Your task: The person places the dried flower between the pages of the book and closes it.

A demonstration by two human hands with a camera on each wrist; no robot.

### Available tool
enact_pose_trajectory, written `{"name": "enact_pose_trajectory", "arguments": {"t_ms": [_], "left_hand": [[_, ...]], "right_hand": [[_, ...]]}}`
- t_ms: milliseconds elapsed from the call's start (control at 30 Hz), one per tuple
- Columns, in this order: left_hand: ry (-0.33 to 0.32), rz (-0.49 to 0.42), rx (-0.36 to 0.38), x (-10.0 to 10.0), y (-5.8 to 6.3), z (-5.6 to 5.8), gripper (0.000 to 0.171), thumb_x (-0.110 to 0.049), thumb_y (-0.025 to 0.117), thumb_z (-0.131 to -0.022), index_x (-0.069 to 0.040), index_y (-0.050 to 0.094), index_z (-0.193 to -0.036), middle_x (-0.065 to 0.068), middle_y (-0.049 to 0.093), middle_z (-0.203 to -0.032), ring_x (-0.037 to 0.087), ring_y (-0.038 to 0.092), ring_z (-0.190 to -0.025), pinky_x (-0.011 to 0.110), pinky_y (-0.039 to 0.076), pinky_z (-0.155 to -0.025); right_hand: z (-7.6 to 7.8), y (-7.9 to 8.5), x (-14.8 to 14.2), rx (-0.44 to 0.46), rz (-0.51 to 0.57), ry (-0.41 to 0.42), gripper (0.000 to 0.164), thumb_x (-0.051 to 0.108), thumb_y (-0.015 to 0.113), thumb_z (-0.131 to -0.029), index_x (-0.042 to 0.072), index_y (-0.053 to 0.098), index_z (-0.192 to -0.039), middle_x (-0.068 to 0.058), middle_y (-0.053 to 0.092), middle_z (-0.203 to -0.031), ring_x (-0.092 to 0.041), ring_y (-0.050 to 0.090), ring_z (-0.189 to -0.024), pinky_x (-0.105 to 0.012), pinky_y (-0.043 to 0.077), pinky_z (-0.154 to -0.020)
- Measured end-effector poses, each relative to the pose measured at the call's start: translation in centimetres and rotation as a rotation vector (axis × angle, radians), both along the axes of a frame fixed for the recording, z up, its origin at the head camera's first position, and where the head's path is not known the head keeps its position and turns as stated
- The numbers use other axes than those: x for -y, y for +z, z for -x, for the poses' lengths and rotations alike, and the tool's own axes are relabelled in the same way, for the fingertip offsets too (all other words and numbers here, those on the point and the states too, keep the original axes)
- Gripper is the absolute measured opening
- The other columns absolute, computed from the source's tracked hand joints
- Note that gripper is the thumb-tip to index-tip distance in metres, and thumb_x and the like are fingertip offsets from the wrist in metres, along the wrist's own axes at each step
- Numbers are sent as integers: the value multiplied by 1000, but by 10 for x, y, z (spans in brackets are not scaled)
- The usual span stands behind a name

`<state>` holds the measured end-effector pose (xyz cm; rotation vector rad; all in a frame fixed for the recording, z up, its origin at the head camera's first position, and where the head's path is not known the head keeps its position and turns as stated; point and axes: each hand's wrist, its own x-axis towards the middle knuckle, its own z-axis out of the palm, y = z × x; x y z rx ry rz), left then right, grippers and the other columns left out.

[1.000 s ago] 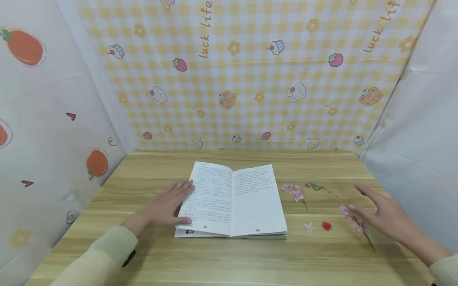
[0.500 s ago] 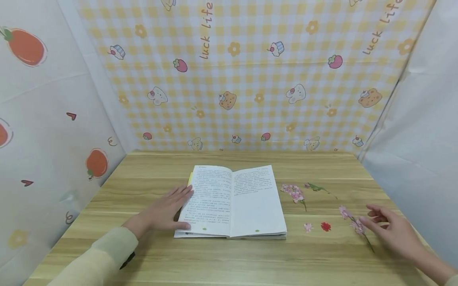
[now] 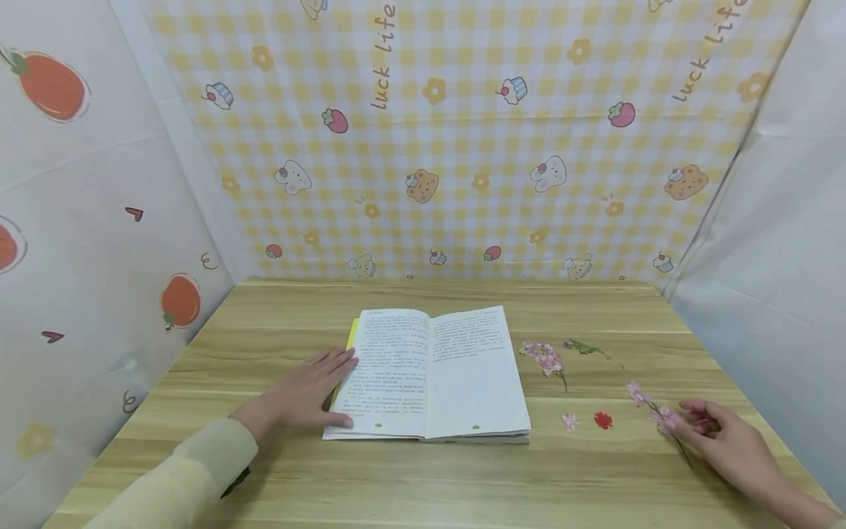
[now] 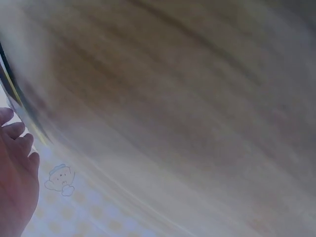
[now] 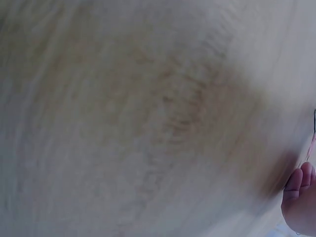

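Near-right sprig (image 3: 663,421): was newly reached by right hand (image 3: 734,447), finger grasp unclear, handling seemingly begun. Book (image 3: 472,397): was touched by left hand (image 3: 304,391), fingers extended.

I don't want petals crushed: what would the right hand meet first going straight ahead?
Probably the pink-flowered sprig with a thin dark stem, directly ahead of the bare right hand; whether they touch is unclear.

“luck life” (image 3: 380,90) twice on the checked backdrop (image 3: 463,147); print (image 3: 390,367) in the book (image 3: 476,393) unreadable.
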<state>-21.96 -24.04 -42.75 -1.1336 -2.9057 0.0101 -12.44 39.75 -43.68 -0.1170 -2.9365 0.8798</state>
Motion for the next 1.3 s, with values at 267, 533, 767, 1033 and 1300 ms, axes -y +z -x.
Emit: {"name": "enact_pose_trajectory", "arguments": {"t_ms": [267, 533, 767, 1033, 1300], "left_hand": [[32, 17, 12, -2, -3, -1, 106, -82, 42, -81, 0, 34, -149, 17, 32, -154, 34, 29, -140, 49, 24, -112], [79, -26, 67, -1, -3, -5, 102, -78, 44, -84, -1, 32, -150, 20, 29, -154, 39, 27, -140, 53, 24, -110], [98, -17, 78, 0, -8, -5, 103, -80, 41, -83, -3, 31, -151, 18, 28, -155, 38, 26, -141, 53, 29, -108], [110, -23, 100, -1, -6, -5, 103, -80, 42, -83, -4, 30, -152, 17, 26, -157, 37, 24, -142, 53, 27, -109], [110, -19, 112, -4, -5, -4, 103, -81, 39, -83, -6, 29, -152, 15, 24, -157, 36, 22, -143, 52, 26, -110]], "right_hand": [[-1, -2, 2, -8, -18, -7, 62, 42, 65, -93, -12, 57, -122, -13, 65, -100, 1, 53, -72, -23, 47, -59], [4, -1, 5, -14, -47, -1, 63, 45, 64, -93, -10, 60, -122, -25, 63, -110, -12, 57, -81, -26, 47, -62], [3, -6, 5, -94, -83, 14, 48, 36, 71, -89, -4, 67, -116, -14, 66, -98, 0, 50, -73, -25, 45, -59], [2, -8, 7, -105, -62, -14, 38, 34, 71, -90, 2, 73, -111, -11, 70, -95, 5, 50, -72, -25, 44, -58], [6, -8, 8, -75, -47, -73, 34, 32, 67, -93, 2, 75, -104, -19, 71, -99, -37, 66, -94, -48, 50, -72]]}}
